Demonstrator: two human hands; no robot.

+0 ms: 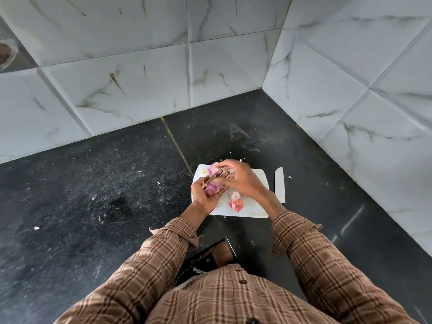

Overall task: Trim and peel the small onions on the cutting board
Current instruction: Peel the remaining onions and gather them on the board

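Two hands at work over the white cutting board, the landmark; peel by hand, knife left lying just right of the board; cup firmly with left hand, palm up, fingers loosely curled under a purple onion with dry skin flakes; strip skin with right hand, blurred, fingertip grip impossible to tell; keep clear of the peeled onions at the board's far edge and the reddish piece near its front.

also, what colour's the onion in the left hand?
Purple-pink, with dry brown skin flakes beside it; the onion lies in the left hand, seen in the head view.
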